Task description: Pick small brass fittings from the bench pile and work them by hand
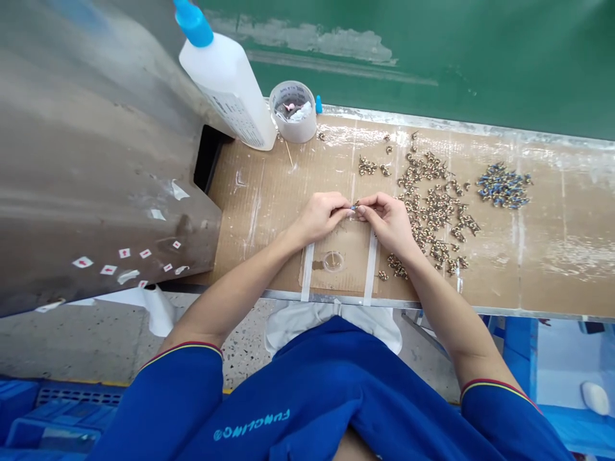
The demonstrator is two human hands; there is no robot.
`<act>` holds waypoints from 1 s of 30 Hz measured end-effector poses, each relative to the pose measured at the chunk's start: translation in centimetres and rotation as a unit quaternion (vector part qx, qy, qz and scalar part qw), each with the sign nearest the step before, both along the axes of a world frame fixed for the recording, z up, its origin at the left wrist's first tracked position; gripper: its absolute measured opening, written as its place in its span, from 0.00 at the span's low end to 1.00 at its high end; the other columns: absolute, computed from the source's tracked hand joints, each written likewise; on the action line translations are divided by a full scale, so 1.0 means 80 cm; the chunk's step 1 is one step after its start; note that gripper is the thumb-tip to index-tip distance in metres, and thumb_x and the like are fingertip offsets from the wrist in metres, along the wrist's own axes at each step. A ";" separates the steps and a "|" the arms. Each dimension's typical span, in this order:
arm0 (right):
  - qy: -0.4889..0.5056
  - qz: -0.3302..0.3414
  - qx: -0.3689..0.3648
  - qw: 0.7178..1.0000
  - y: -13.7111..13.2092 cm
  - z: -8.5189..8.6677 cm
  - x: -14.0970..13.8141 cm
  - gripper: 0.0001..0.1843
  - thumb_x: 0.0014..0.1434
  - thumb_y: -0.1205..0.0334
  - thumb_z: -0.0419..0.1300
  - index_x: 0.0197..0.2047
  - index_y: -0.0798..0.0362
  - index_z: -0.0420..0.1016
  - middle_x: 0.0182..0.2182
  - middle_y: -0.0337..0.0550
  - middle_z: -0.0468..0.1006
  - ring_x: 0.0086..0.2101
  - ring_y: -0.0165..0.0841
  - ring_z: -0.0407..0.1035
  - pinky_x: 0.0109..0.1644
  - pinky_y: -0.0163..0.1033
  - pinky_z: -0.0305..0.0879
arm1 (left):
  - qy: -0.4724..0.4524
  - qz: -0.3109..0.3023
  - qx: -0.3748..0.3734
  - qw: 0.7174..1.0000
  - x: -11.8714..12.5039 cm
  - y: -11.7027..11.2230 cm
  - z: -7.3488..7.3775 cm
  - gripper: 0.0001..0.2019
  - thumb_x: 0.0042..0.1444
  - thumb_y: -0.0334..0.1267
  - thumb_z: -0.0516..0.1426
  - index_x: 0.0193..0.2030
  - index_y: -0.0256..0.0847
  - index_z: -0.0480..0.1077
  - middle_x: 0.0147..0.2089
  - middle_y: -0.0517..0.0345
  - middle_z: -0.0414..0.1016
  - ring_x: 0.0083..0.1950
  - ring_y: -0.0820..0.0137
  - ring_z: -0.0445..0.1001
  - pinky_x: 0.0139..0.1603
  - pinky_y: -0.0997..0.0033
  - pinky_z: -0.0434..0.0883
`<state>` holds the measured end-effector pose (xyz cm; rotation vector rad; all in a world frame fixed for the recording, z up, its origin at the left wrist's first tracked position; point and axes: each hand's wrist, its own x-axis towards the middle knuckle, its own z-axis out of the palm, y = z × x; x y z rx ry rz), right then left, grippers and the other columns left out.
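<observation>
My view: left hand (319, 218) and right hand (388, 224) pinch a tiny part (354, 206), blue-tipped I think | brass fittings (435, 205) beside

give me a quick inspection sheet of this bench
surface: cardboard sheet, taped down on a metal-edged bench
parts: loose brass-coloured fittings right of the hands, blue-topped fittings in a separate cluster beyond them
clutter: white squeeze bottle with blue cap, white tape roll holding scraps, small clear dish
grips: left hand and right hand pinch one small fitting between them
cables: nothing seen
surroundings: green wall, grey metal panel with red-marked stickers
</observation>
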<state>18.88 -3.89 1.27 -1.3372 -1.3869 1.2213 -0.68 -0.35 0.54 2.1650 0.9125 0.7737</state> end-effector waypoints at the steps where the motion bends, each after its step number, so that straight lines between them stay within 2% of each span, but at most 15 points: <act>1: 0.005 -0.002 -0.003 1.000 0.000 0.000 -0.001 0.11 0.58 0.52 0.69 0.35 0.51 0.77 0.30 0.41 0.81 0.30 0.32 0.75 0.38 0.42 0.75 | -0.003 -0.001 0.002 1.000 0.000 0.000 0.000 0.10 0.67 0.36 0.57 0.36 0.37 0.77 0.33 0.55 0.78 0.34 0.70 0.74 0.40 0.70 0.69; 8: 0.057 0.015 -0.043 0.997 0.005 0.000 0.002 0.18 0.53 0.46 0.72 0.35 0.51 0.76 0.27 0.39 0.79 0.29 0.30 0.73 0.37 0.41 0.77 | -0.023 0.000 0.020 1.000 0.001 0.000 -0.005 0.12 0.68 0.37 0.56 0.34 0.37 0.77 0.32 0.54 0.78 0.34 0.69 0.74 0.38 0.70 0.69; 15: 0.014 0.050 -0.029 0.998 0.004 0.002 0.005 0.21 0.54 0.42 0.72 0.32 0.50 0.72 0.25 0.37 0.76 0.27 0.29 0.69 0.34 0.40 0.73 | 0.000 -0.008 0.034 0.999 0.002 0.001 -0.013 0.13 0.67 0.37 0.55 0.32 0.37 0.75 0.30 0.56 0.74 0.32 0.70 0.72 0.35 0.70 0.66; 23: -0.031 0.096 -0.017 0.995 0.006 0.002 0.010 0.19 0.56 0.46 0.71 0.30 0.50 0.71 0.26 0.38 0.76 0.27 0.30 0.67 0.33 0.38 0.66 | 0.004 -0.042 0.032 0.999 0.003 0.002 -0.013 0.14 0.65 0.37 0.54 0.27 0.39 0.70 0.27 0.58 0.68 0.29 0.70 0.68 0.33 0.69 0.63; 30: -0.078 0.123 0.000 0.989 0.008 0.005 0.015 0.11 0.58 0.57 0.67 0.30 0.51 0.72 0.27 0.39 0.77 0.28 0.30 0.66 0.34 0.37 0.63 | 0.034 -0.051 0.025 0.998 0.002 0.002 -0.013 0.13 0.63 0.35 0.55 0.26 0.39 0.69 0.27 0.57 0.67 0.30 0.69 0.68 0.33 0.68 0.63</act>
